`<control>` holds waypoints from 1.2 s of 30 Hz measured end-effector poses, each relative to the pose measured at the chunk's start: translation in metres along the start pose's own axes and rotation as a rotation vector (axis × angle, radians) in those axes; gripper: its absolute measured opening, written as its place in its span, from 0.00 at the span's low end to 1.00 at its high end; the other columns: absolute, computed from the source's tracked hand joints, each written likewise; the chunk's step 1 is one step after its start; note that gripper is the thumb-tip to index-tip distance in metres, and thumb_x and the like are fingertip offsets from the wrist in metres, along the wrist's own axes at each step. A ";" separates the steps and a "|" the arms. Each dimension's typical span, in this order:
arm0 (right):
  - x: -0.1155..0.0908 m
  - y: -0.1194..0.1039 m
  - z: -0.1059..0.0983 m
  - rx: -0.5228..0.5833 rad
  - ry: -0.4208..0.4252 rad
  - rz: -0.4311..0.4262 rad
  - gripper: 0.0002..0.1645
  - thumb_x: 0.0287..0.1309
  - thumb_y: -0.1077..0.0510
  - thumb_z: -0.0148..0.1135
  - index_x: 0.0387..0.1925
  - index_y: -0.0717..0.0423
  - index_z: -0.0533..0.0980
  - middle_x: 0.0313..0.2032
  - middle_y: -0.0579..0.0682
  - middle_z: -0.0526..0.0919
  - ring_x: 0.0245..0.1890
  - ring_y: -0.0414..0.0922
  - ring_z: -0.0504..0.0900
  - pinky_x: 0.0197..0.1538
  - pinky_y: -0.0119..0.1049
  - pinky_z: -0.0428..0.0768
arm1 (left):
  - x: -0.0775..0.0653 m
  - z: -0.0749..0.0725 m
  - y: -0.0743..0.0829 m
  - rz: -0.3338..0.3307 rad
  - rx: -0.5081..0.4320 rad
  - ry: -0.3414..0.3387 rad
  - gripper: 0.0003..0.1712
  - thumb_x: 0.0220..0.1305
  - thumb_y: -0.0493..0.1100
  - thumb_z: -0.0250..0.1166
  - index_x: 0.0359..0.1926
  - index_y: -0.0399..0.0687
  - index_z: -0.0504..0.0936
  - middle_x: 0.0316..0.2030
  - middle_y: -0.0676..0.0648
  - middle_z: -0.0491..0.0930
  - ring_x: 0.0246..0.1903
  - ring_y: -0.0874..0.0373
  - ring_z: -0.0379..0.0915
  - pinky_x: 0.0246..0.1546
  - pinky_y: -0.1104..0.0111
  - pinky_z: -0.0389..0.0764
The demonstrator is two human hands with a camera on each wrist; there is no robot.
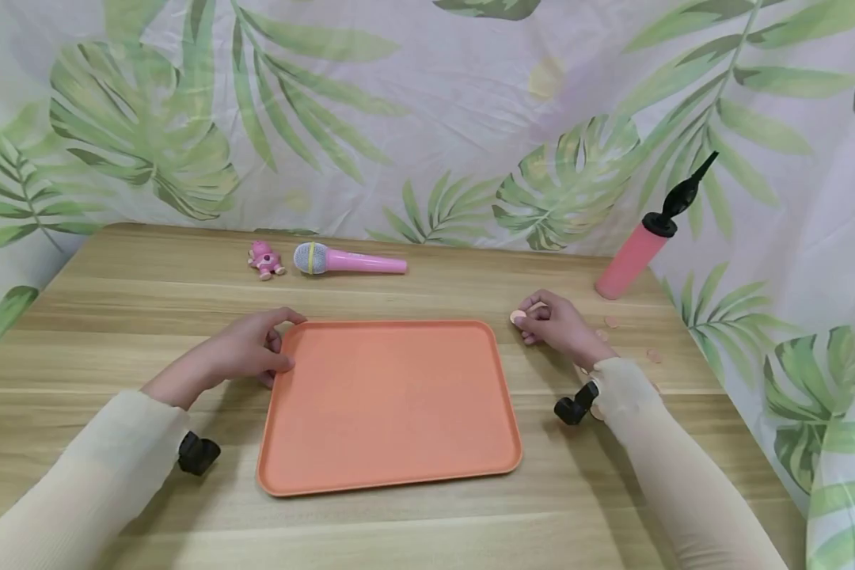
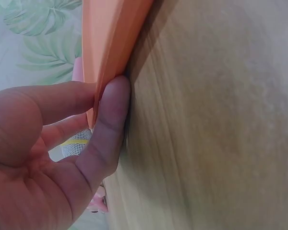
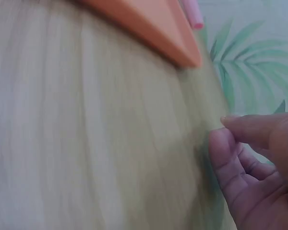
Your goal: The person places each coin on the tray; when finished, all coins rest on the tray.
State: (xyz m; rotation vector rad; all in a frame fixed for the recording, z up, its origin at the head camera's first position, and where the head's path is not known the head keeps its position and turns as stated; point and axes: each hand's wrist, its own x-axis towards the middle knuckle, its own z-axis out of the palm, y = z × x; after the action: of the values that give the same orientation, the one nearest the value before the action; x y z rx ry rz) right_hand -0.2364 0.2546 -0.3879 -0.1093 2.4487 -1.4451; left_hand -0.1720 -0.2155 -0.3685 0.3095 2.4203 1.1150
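Note:
My left hand (image 1: 245, 346) pinches the left rim of a flat orange tray (image 1: 392, 404) near its far left corner. In the left wrist view, the fingers of the left hand (image 2: 57, 148) sit on both sides of the tray's edge (image 2: 117, 43). To the right of the tray, my right hand (image 1: 559, 326) holds a small pale round coin (image 1: 517, 317) between thumb and fingers. Only a sliver of the coin (image 3: 223, 119) shows at the fingertips in the right wrist view. Several similar coins (image 1: 611, 322) lie on the table around the right wrist, some partly hidden by it.
A pink toy microphone (image 1: 363, 262) and a small pink figurine (image 1: 264, 259) lie behind the tray. At the back right a pink hand pump (image 1: 634, 257) with a black nozzle stands on the wooden table (image 1: 399, 522). A leaf-patterned cloth (image 1: 442, 119) hangs behind and to the right.

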 end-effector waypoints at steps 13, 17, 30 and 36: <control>0.004 -0.027 0.027 0.128 -0.114 -0.054 0.18 0.71 0.64 0.63 0.57 0.65 0.70 0.43 0.59 0.86 0.35 0.41 0.87 0.45 0.31 0.88 | 0.009 0.005 0.008 -0.002 0.015 0.005 0.39 0.66 0.31 0.67 0.75 0.31 0.62 0.30 0.46 0.71 0.25 0.59 0.77 0.28 0.66 0.88; 0.006 -0.033 0.036 0.157 -0.139 -0.075 0.15 0.71 0.65 0.63 0.54 0.65 0.72 0.41 0.58 0.87 0.34 0.40 0.86 0.43 0.31 0.88 | 0.014 0.009 0.012 0.020 0.017 0.006 0.40 0.66 0.31 0.67 0.75 0.30 0.62 0.29 0.46 0.71 0.25 0.59 0.78 0.28 0.65 0.89; 0.013 -0.055 0.089 0.173 -0.250 -0.059 0.12 0.69 0.66 0.65 0.51 0.64 0.75 0.38 0.58 0.87 0.31 0.42 0.86 0.41 0.34 0.90 | 0.020 0.019 0.016 0.029 0.020 0.008 0.39 0.66 0.32 0.68 0.74 0.30 0.63 0.29 0.45 0.72 0.24 0.60 0.78 0.29 0.63 0.89; 0.015 -0.064 0.114 0.173 -0.282 -0.068 0.10 0.69 0.67 0.64 0.48 0.65 0.74 0.35 0.56 0.88 0.28 0.41 0.85 0.40 0.35 0.90 | 0.020 0.019 0.019 0.036 0.040 0.006 0.38 0.66 0.32 0.68 0.74 0.31 0.63 0.28 0.46 0.73 0.23 0.59 0.77 0.28 0.63 0.88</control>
State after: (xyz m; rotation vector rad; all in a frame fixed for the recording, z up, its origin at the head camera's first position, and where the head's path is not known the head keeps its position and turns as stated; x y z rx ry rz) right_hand -0.2229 0.1240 -0.3872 -0.3373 2.1059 -1.5461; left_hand -0.1803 -0.1827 -0.3708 0.3644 2.4537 1.0858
